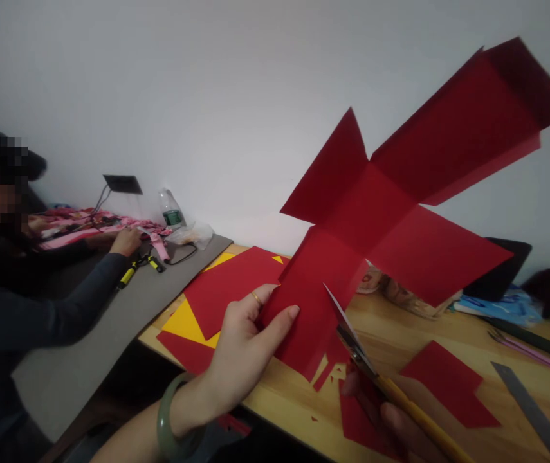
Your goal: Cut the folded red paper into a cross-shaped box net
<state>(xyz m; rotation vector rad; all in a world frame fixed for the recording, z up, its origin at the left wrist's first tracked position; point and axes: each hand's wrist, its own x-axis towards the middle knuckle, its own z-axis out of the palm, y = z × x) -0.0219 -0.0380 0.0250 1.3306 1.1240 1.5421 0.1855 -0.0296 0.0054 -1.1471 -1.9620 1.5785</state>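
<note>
A large red paper box cut-out (pixel 371 206), cross-shaped with folded flaps, is held up in front of me. My left hand (pixel 250 334) pinches its lower panel between thumb and fingers. In my right hand (pixel 395 421), partly hidden at the bottom, are scissors (pixel 359 350) with a yellowish handle. Their silver tip lies in front of the lower panel in this view; whether it touches the paper I cannot tell. Beneath, red scraps (pixel 448 382) and small trimmings lie on the wooden table (pixel 400 315).
Red and yellow paper sheets (pixel 231 289) lie on the table at left. A steel ruler (pixel 530 402) and pink-handled tool (pixel 540 354) are at right. Further left, another person's hand (pixel 127 242) is near yellow-black pliers (pixel 127 275), a bottle (pixel 171 209) and pink material.
</note>
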